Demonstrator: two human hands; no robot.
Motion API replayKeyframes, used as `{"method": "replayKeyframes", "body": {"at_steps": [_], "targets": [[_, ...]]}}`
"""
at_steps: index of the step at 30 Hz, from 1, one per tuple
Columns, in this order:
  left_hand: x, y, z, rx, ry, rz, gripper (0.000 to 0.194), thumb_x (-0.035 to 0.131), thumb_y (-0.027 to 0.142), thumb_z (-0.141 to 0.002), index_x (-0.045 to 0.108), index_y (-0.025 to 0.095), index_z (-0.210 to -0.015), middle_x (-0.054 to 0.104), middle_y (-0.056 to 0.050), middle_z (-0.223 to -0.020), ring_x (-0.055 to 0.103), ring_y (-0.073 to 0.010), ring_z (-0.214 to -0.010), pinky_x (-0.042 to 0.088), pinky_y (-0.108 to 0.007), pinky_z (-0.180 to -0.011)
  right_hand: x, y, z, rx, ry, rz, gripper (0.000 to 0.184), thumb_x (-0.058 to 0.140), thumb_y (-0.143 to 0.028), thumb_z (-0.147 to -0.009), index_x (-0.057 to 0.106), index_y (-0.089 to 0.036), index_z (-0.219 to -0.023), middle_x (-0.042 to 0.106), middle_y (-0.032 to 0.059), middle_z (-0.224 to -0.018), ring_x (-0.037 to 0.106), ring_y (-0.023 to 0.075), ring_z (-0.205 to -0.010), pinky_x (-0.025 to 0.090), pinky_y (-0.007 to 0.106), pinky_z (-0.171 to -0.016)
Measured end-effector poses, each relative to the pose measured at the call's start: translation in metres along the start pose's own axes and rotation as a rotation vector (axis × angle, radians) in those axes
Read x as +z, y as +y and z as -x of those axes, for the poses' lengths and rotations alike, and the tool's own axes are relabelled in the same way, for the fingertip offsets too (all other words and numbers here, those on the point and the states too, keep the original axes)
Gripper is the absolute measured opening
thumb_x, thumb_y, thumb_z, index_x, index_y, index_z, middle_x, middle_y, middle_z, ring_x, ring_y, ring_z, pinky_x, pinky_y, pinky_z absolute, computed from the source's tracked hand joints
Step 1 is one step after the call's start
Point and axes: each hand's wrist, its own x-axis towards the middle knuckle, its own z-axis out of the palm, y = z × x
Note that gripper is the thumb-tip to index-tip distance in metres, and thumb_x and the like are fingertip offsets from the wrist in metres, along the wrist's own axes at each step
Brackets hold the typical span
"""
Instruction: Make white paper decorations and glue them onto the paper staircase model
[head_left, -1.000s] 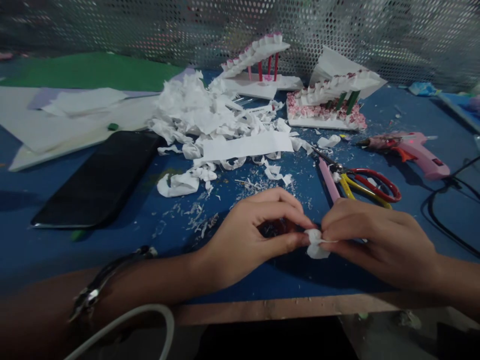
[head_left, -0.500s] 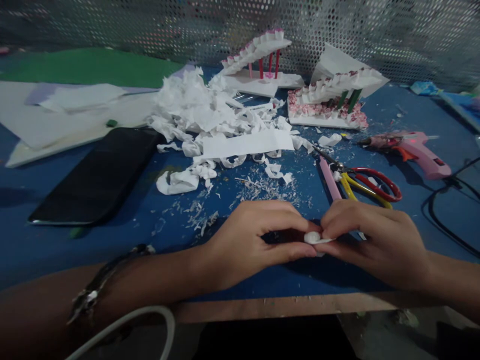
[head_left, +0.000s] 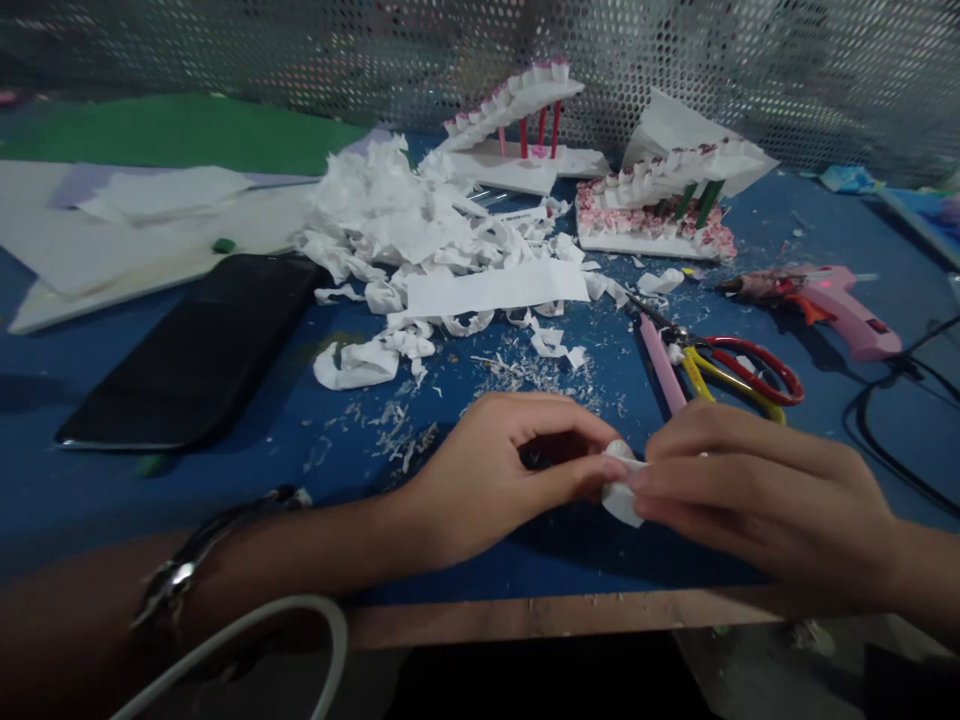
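Observation:
Between my fingertips is a small curled piece of white paper (head_left: 622, 500), held above the blue table near its front edge. My left hand (head_left: 499, 475) pinches it from the left between thumb and finger. From the right, my right hand (head_left: 757, 490) grips the same piece, its thumb and fingers partly covering it. Beyond my hands lie a white paper strip (head_left: 495, 288) and a heap of torn white paper (head_left: 397, 215). Close to my right hand are a pink stick-like tool (head_left: 660, 365) and scissors (head_left: 757, 370) with red and yellow handles.
A black phone (head_left: 199, 350) lies at left, by white sheets (head_left: 97, 240) and a green sheet (head_left: 180, 135). Two paper-decorated stair models (head_left: 517, 95) stand at the back. A pink glue gun (head_left: 832, 305) with a black cord (head_left: 900, 450) lies right. Paper shreds dot the table.
The paper piece has turned between my fingers, and more of its flat side hangs below them. My right hand has rotated, with its fingers now stretched further over the piece.

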Motion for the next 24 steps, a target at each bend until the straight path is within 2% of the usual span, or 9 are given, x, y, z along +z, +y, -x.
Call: {"method": "replayKeyframes", "body": {"at_steps": [6,11,16,21,24], "targets": [[0.0,-0.001,0.001,-0.063,-0.056,0.156,0.013,0.06,0.028,-0.078,0.066,0.017,-0.08,0.064,0.002,-0.068,0.058,-0.0068,-0.059,0.046,-0.014,-0.055,-0.004,0.001,0.004,0.005,-0.063,0.128,0.027,0.055,-0.01,-0.08,0.057,-0.015,-0.107,0.062,0.0035,-0.093,0.058,0.008,-0.086,0.05,0.017,-0.079],[-0.001,0.0,0.002,-0.091,-0.092,0.246,0.01,0.06,0.025,-0.078,0.065,0.016,-0.079,0.064,0.002,-0.068,0.058,-0.0056,-0.059,0.046,-0.013,-0.057,-0.005,0.004,0.012,-0.013,-0.117,0.142,0.038,0.054,-0.009,-0.081,0.052,-0.015,-0.118,0.059,0.0044,-0.104,0.055,0.0083,-0.097,0.047,0.018,-0.086],[-0.001,0.001,0.001,-0.124,-0.115,0.267,0.011,0.06,0.025,-0.077,0.065,0.015,-0.078,0.063,0.002,-0.068,0.058,-0.006,-0.059,0.047,-0.013,-0.056,-0.006,0.003,0.012,-0.042,-0.107,0.14,0.036,0.048,-0.001,-0.08,0.054,-0.01,-0.115,0.058,0.0063,-0.107,0.053,0.0101,-0.101,0.044,0.021,-0.091],[-0.001,0.0,0.0,-0.049,-0.149,0.195,0.011,0.059,0.023,-0.079,0.065,0.014,-0.078,0.063,0.002,-0.069,0.058,-0.0056,-0.06,0.046,-0.013,-0.057,-0.008,0.002,0.007,-0.088,-0.08,0.159,0.026,0.053,-0.003,-0.078,0.06,-0.007,-0.103,0.061,0.006,-0.095,0.056,0.0104,-0.092,0.046,0.02,-0.085],[-0.002,0.0,0.0,0.045,-0.132,0.076,0.009,0.059,0.021,-0.079,0.066,0.015,-0.077,0.063,0.002,-0.07,0.058,-0.0053,-0.063,0.045,-0.012,-0.059,-0.006,0.002,0.003,-0.041,-0.049,0.124,0.02,0.056,-0.006,-0.079,0.06,-0.009,-0.098,0.061,0.0049,-0.09,0.056,0.008,-0.086,0.046,0.017,-0.08]]}}
